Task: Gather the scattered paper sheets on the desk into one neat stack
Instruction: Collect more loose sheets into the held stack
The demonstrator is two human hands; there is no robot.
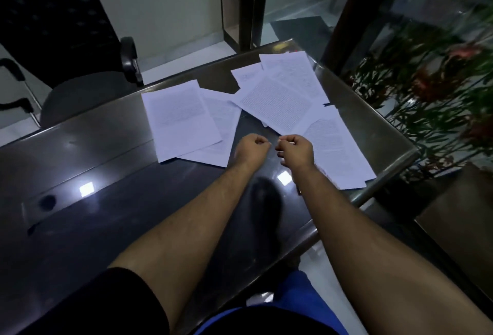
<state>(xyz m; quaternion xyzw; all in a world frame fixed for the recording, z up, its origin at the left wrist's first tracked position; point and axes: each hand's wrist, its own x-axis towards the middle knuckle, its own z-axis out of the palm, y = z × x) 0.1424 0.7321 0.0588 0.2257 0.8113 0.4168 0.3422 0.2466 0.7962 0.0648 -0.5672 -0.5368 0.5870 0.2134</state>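
My left hand (252, 146) and right hand (294, 148) loosely curled, holding nothing, hovering over desk (80, 148). Paper sheets (277, 105) scattered, overlapping, far-right. Risk: careless sweep pushes near-edge sheet (338, 148) off glossy top.

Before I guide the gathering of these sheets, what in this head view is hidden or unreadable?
- Printed text on the paper sheets: too small and blurred to read.
- Sheet count: overlaps around the middle sheet hide lower pages.
- Near edge of the right sheet: covered by the right hand and forearm.
- Fingertips of the left hand: curled under, so whether anything is pinched is unclear.
- Desk ahead of me: glare and shadow.
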